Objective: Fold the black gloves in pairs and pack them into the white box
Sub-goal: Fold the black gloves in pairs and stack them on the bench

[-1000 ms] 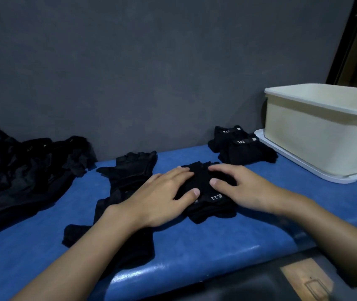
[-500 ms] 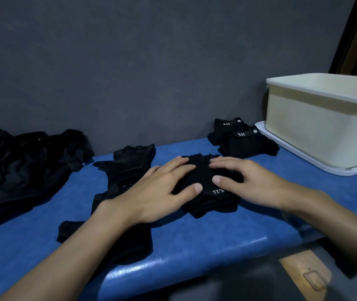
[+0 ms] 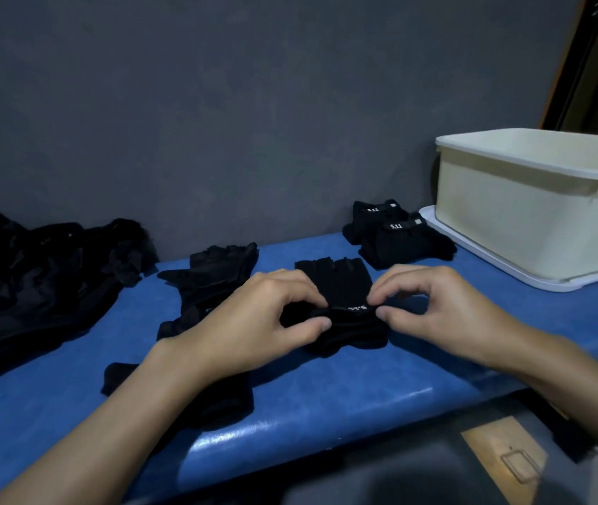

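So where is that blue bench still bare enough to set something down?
Bare blue bench shows along the front edge between the forearms, between the right hand and the white box, and front left below the black pile. It is crowded around the loose gloves by the left hand and the folded pairs beside the box.

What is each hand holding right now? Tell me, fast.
Left hand: pinches the black gloves at their near edge.
Right hand: pinches the same edge.

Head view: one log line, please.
left hand pinches black gloves | right hand pinches black gloves | folded gloves beside white box
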Action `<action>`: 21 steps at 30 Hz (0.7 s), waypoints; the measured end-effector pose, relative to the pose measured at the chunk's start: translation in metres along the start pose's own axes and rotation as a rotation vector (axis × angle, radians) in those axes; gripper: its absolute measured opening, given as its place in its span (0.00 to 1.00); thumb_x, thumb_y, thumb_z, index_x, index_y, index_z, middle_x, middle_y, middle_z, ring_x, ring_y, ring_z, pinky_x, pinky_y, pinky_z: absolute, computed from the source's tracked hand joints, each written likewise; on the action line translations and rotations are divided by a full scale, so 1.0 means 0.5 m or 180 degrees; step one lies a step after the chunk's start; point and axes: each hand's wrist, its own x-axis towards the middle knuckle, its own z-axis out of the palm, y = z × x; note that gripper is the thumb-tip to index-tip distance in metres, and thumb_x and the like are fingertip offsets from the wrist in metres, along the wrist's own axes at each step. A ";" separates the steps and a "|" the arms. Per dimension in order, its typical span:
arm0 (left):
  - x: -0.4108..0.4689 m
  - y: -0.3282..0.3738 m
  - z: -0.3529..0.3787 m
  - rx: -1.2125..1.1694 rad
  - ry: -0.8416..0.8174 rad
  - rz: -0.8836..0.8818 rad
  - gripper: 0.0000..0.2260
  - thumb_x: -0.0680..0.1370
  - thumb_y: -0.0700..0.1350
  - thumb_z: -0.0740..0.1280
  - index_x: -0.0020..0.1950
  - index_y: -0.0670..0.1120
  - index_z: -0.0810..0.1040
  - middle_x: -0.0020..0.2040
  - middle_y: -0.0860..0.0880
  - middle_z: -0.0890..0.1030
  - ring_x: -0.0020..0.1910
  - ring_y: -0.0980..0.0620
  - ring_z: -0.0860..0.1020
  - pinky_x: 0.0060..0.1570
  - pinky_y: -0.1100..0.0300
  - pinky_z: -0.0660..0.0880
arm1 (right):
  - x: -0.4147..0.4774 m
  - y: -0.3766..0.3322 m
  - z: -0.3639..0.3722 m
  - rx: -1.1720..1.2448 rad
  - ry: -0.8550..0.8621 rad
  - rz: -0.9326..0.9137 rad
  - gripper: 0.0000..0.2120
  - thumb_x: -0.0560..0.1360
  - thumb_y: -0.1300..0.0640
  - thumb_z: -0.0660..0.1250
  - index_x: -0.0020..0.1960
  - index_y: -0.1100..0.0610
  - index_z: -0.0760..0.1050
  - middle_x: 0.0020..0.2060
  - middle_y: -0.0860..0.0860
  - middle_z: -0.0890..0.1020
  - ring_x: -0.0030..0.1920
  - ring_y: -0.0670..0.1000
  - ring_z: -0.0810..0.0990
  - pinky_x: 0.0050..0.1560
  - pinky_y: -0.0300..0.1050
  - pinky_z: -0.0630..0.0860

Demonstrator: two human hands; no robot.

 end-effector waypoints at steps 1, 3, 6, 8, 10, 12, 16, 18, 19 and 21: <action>0.000 0.002 0.000 -0.0054 0.0037 0.0009 0.10 0.77 0.51 0.71 0.55 0.48 0.84 0.50 0.58 0.81 0.53 0.60 0.79 0.55 0.59 0.75 | 0.000 -0.002 0.001 0.0013 0.0077 -0.0030 0.07 0.72 0.65 0.72 0.44 0.54 0.83 0.44 0.46 0.83 0.48 0.47 0.81 0.52 0.42 0.76; -0.001 0.005 0.000 -0.0144 0.0119 0.0019 0.08 0.78 0.49 0.71 0.54 0.48 0.85 0.50 0.58 0.81 0.52 0.58 0.80 0.53 0.59 0.76 | 0.000 -0.008 0.002 0.0004 0.0231 -0.0114 0.07 0.73 0.65 0.72 0.43 0.53 0.83 0.44 0.46 0.83 0.48 0.48 0.82 0.53 0.47 0.77; -0.004 0.005 -0.002 -0.0236 0.0170 0.0044 0.07 0.78 0.48 0.71 0.54 0.48 0.84 0.49 0.57 0.81 0.51 0.57 0.80 0.53 0.61 0.76 | 0.000 -0.016 0.000 0.0089 0.0339 -0.0169 0.07 0.73 0.64 0.71 0.43 0.53 0.82 0.44 0.46 0.83 0.49 0.49 0.81 0.54 0.49 0.77; -0.007 0.004 -0.002 -0.0234 0.0158 0.0086 0.08 0.77 0.49 0.72 0.54 0.48 0.85 0.50 0.58 0.81 0.52 0.58 0.80 0.54 0.63 0.75 | -0.002 -0.017 -0.001 0.0083 0.0230 -0.0192 0.05 0.72 0.62 0.71 0.42 0.52 0.81 0.44 0.47 0.82 0.49 0.50 0.81 0.54 0.51 0.77; -0.009 0.004 0.000 -0.0298 0.0093 0.0030 0.09 0.77 0.49 0.73 0.54 0.47 0.85 0.50 0.58 0.81 0.52 0.59 0.80 0.54 0.63 0.75 | -0.005 -0.014 0.002 0.0050 0.0066 -0.0146 0.03 0.70 0.59 0.69 0.41 0.52 0.81 0.43 0.47 0.82 0.48 0.50 0.81 0.53 0.53 0.76; -0.009 0.005 0.003 -0.0476 0.0035 -0.0062 0.09 0.77 0.50 0.72 0.53 0.48 0.85 0.50 0.58 0.82 0.52 0.58 0.81 0.55 0.62 0.76 | -0.006 -0.011 0.004 0.0007 -0.0049 -0.0108 0.03 0.69 0.57 0.69 0.40 0.51 0.80 0.43 0.46 0.82 0.48 0.50 0.81 0.52 0.53 0.76; 0.003 -0.010 0.017 -0.0373 0.0219 -0.0242 0.18 0.79 0.59 0.59 0.57 0.51 0.83 0.58 0.61 0.79 0.63 0.59 0.75 0.65 0.61 0.70 | -0.005 -0.010 0.001 0.0030 -0.0170 -0.0130 0.03 0.68 0.57 0.69 0.39 0.50 0.79 0.43 0.46 0.81 0.47 0.51 0.80 0.51 0.52 0.75; 0.009 -0.022 0.020 -0.0098 0.0122 -0.0473 0.24 0.78 0.63 0.54 0.66 0.53 0.79 0.68 0.61 0.74 0.71 0.62 0.68 0.72 0.55 0.65 | -0.005 -0.010 0.000 0.0023 -0.0217 -0.0125 0.03 0.68 0.58 0.69 0.38 0.51 0.79 0.43 0.46 0.81 0.47 0.50 0.80 0.51 0.50 0.75; 0.010 -0.026 0.023 0.0058 -0.0004 -0.0563 0.27 0.77 0.66 0.52 0.70 0.55 0.75 0.72 0.60 0.70 0.74 0.62 0.64 0.74 0.53 0.63 | -0.004 -0.009 0.000 0.0014 -0.0250 -0.0110 0.03 0.67 0.58 0.68 0.38 0.51 0.78 0.43 0.46 0.81 0.47 0.50 0.80 0.52 0.49 0.75; 0.009 -0.028 0.030 0.0356 -0.0256 -0.0641 0.32 0.75 0.69 0.49 0.75 0.56 0.69 0.77 0.60 0.64 0.77 0.63 0.57 0.77 0.51 0.57 | -0.003 -0.007 0.001 0.0020 -0.0351 -0.0037 0.02 0.68 0.58 0.68 0.37 0.51 0.78 0.43 0.47 0.81 0.47 0.49 0.80 0.53 0.52 0.76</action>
